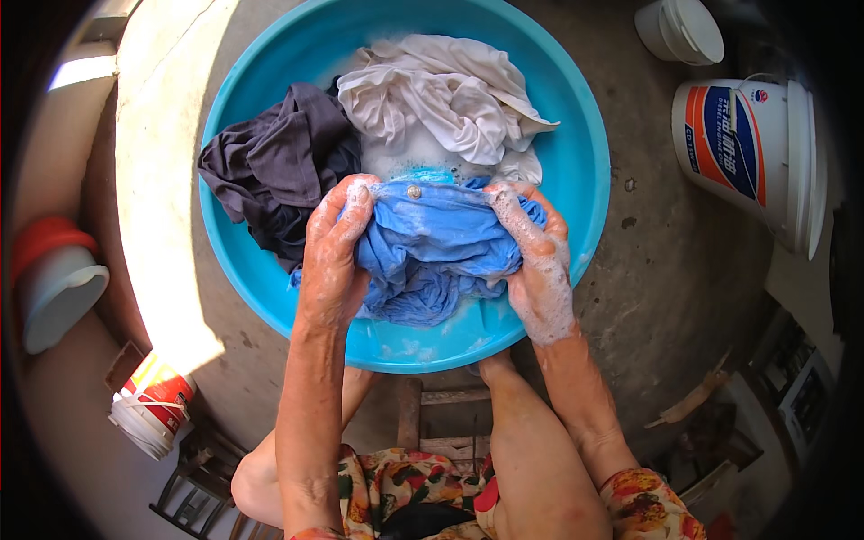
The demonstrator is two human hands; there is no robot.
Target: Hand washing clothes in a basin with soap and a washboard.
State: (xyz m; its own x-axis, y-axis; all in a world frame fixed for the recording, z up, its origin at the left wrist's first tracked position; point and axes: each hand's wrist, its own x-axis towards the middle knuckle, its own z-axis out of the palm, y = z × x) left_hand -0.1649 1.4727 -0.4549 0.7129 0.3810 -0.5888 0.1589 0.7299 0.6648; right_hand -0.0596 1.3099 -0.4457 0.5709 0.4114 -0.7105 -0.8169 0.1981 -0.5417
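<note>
A wet blue garment (pixel 439 229) with a button near its upper edge is stretched between my two soapy hands, over the near part of a round turquoise plastic basin (pixel 223 270). My left hand (pixel 337 246) pinches its left end between thumb and fingers. At the right end, my right hand (pixel 536 253) grips the cloth and has thick suds on its back and wrist. Lower folds of the garment hang into the basin. Behind it lies a whitish garment (pixel 445 94) in foamy water, and a dark purple-grey garment (pixel 277 148) rests against the basin's left wall.
On the concrete floor (pixel 648 270) at right stand a large white engine oil bucket (pixel 742 148) and a smaller white bucket (pixel 682 30). At left are a red basin (pixel 50 239), a pale basin (pixel 64 290), a red-and-white bucket (pixel 152 405) and a dark chair (pixel 202 472).
</note>
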